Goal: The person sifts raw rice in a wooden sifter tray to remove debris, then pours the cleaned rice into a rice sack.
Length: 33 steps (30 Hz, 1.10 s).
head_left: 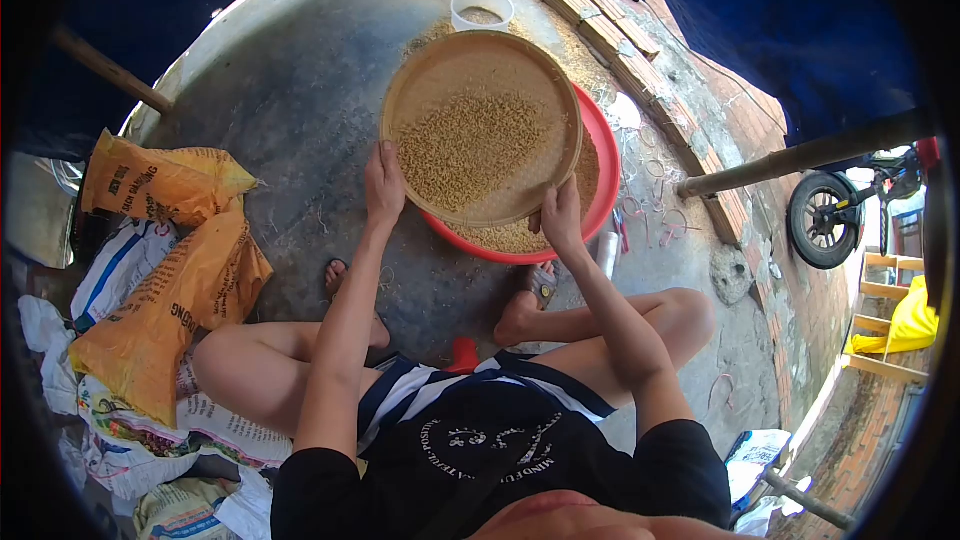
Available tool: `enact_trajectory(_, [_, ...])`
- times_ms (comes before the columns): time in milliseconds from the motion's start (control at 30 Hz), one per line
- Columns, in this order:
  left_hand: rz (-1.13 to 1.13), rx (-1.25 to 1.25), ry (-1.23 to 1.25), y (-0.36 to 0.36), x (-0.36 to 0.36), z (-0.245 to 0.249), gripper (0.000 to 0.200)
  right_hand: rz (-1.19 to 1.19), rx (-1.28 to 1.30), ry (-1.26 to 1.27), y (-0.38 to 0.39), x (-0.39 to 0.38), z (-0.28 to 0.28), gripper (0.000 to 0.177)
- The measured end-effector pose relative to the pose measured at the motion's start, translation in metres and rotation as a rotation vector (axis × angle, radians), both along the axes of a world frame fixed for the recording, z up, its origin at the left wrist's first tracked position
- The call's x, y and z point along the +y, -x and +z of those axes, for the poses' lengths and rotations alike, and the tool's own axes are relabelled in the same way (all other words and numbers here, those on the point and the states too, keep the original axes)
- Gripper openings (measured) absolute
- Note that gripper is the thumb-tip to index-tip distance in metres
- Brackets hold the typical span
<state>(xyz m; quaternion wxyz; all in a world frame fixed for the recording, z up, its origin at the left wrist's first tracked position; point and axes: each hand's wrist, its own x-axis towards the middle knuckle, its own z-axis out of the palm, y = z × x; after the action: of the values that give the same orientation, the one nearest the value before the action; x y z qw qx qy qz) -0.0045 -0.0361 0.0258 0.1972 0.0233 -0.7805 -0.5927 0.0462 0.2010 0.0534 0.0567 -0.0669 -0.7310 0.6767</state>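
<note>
1. Two hands hold the round tray (520, 80), one on each side of its near half. It is up in front of the seated person, partly above the red basin (606, 170).
2. From where I stand, the left hand (384, 183) is closed on the left rim, its thumb lying up along the edge; most of its fingers are hidden from me.
3. The right hand (558, 214) pinches the rim at the near right, bent over the edge. How hard either presses, I cannot tell.
4. Grain (470, 145) lies in a loose heap across the tray's middle and left, leaving bare bottom at the far edge and near right. Whether that bottom is mesh is too fine to make out.
5. More grain shows in the basin, at its near and right sides. The tray overhangs the basin to the left and far side, so I'd bring it nearer and rightward to let anything that drops land inside.
6. Both wrists should work evenly, I'd judge, in short, level swings; a tilt leftward could spill the heap over that rim.
7. Mind the silver cylinder (607, 253) just beside the basin, and the white bucket (470, 0) beyond the tray's far edge.
</note>
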Motion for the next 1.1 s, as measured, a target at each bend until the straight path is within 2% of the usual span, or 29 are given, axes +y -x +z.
enact_trajectory(33, [0.019,-0.095,0.09,0.0,-0.001,-0.008,0.041,-0.001,0.001,0.001,0.0,0.001,-0.011,0.014])
enact_trajectory(67, [0.038,-0.187,0.179,0.001,-0.001,-0.017,0.041,0.002,-0.107,-0.032,0.003,0.003,-0.034,0.014])
enact_trajectory(133, [0.072,-0.185,0.238,0.003,-0.005,-0.072,0.041,0.036,-0.264,-0.037,0.004,0.005,-0.062,0.014])
enact_trajectory(167, [0.107,-0.197,0.297,0.0,-0.005,-0.089,0.042,0.033,-0.262,-0.036,0.002,0.01,-0.077,0.014])
enact_trajectory(200, [0.106,-0.195,0.298,-0.006,-0.004,-0.085,0.042,0.079,-0.401,-0.056,0.002,0.016,-0.093,0.015])
enact_trajectory(233, [0.042,-0.392,0.206,-0.011,-0.002,-0.075,0.043,0.126,-0.536,-0.074,0.001,0.015,-0.088,0.015])
enact_trajectory(267, [-0.025,-0.584,0.113,-0.011,-0.002,-0.065,0.043,0.128,-0.564,-0.156,0.0,0.017,-0.08,0.017])
enact_trajectory(300, [-0.03,-0.578,0.115,-0.008,-0.004,-0.06,0.043,0.122,-0.558,-0.154,-0.002,0.013,-0.069,0.017])
enact_trajectory(367, [-0.039,-0.565,-0.014,-0.001,-0.015,-0.056,0.043,0.084,-0.403,0.02,-0.007,0.0,-0.051,0.019])
enact_trajectory(400, [-0.063,-0.593,-0.117,0.005,-0.025,-0.055,0.036,0.081,-0.366,0.024,-0.011,-0.009,-0.037,0.02])
enact_trajectory(433, [-0.069,-0.586,-0.119,0.01,-0.029,-0.05,0.036,0.076,-0.359,0.021,-0.007,-0.007,-0.032,0.02])
enact_trajectory(500, [-0.115,-0.598,-0.361,0.014,-0.038,-0.038,0.035,0.255,-0.318,0.137,0.001,-0.005,-0.026,0.022])
enact_trajectory(567, [-0.079,-0.562,-0.288,0.005,-0.012,-0.016,0.035,0.207,-0.32,0.184,0.012,0.013,-0.048,0.023])
enact_trajectory(633, [-0.077,-0.535,-0.039,-0.008,0.018,-0.005,0.035,0.024,-0.513,0.09,0.021,0.032,-0.075,0.019])
enact_trajectory(667, [-0.068,-0.525,0.0,-0.011,0.023,-0.008,0.031,0.05,-0.469,-0.167,0.017,0.035,-0.081,0.021])
enact_trajectory(700, [-0.075,-0.527,-0.01,-0.007,0.018,-0.022,0.031,0.044,-0.472,-0.177,0.008,0.03,-0.071,0.021])
enact_trajectory(767, [-0.064,-0.52,-0.168,0.002,-0.006,-0.059,0.029,0.164,-0.285,-0.065,-0.008,0.01,-0.035,0.018])
enact_trajectory(833, [-0.128,-0.566,-0.239,-0.003,-0.01,-0.055,0.026,0.139,-0.231,-0.085,-0.01,0.006,-0.019,0.02])
enact_trajectory(900, [-0.199,-0.593,-0.21,-0.005,-0.012,-0.061,0.023,0.115,-0.287,-0.046,-0.001,0.012,-0.033,0.02])
enact_trajectory(933, [-0.151,-0.589,-0.148,-0.01,-0.001,-0.052,0.022,0.131,-0.404,-0.053,0.004,0.019,-0.041,0.018])
enact_trajectory(967, [-0.156,-0.582,-0.135,-0.009,0.001,-0.051,0.022,0.125,-0.395,-0.042,0.005,0.023,-0.05,0.018])
enact_trajectory(1100, [-0.115,-0.611,-0.062,-0.007,0.001,-0.062,0.023,0.185,-0.548,-0.171,0.002,0.026,-0.056,0.017])
